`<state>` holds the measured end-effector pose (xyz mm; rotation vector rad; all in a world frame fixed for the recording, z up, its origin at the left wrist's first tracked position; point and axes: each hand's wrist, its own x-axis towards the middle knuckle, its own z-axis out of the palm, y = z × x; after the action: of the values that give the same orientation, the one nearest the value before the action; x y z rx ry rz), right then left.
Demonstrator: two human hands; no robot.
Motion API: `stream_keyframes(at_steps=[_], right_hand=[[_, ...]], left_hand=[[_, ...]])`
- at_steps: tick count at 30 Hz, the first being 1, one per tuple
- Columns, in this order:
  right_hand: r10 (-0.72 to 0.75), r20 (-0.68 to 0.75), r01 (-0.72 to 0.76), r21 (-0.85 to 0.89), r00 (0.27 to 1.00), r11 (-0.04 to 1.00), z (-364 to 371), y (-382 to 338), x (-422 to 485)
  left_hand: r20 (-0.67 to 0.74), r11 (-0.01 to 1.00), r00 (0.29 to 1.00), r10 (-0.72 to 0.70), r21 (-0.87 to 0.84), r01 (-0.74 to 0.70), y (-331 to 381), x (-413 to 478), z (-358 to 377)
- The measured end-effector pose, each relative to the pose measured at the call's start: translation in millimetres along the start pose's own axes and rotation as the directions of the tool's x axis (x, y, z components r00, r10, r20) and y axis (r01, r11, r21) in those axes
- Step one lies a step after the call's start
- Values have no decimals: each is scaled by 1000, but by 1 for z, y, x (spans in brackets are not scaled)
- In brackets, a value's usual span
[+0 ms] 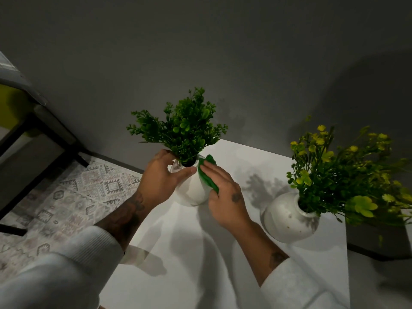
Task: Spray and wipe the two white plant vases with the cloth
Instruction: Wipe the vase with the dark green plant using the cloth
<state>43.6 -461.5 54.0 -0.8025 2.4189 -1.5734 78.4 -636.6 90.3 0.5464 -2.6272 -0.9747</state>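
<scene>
At the far left a patterned rug (73,197) lies on the floor beside a dark furniture frame (44,139). The white worktop (200,275) fills the lower middle, set against a grey wall (223,52). The person's left hand (160,175), in a pale sleeve (66,264) pushed up the forearm, grips the narrow neck of the left vase (191,192), thumb and fingers curled round it just under the green plant (185,128) that stands in it. This vase is white and round-bodied and sits near the worktop's back left edge. The green cloth (207,177) lies against its right shoulder, and the right hand (223,192) presses it to the vase with fingers laid fairly flat over it. The thumb is hidden. The two hands are close together, one on each side of the same vase. Further right, well apart from the hands, the right vase (287,217) stands upright on the worktop. It is also white and round and holds a plant with yellow flowers (334,170) that leans out past the worktop's right edge
</scene>
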Motion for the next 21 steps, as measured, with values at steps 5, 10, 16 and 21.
stream_keyframes(at_steps=[5,10,16,21], right_hand=[[27,66,-27,-11,997,1000,-6,-5,32],[14,51,-14,6,999,1000,-1,0,22],[55,-11,-55,59,998,997,7,3,5],[63,40,-64,24,997,998,-1,-1,36]], left_hand=[[-95,996,993,-69,-55,64,2,-4,5],[30,994,996,-81,-67,82,-7,-2,0],[35,994,998,-61,-89,64,-10,-1,-2],[32,990,998,-54,-125,57,-9,3,-2]])
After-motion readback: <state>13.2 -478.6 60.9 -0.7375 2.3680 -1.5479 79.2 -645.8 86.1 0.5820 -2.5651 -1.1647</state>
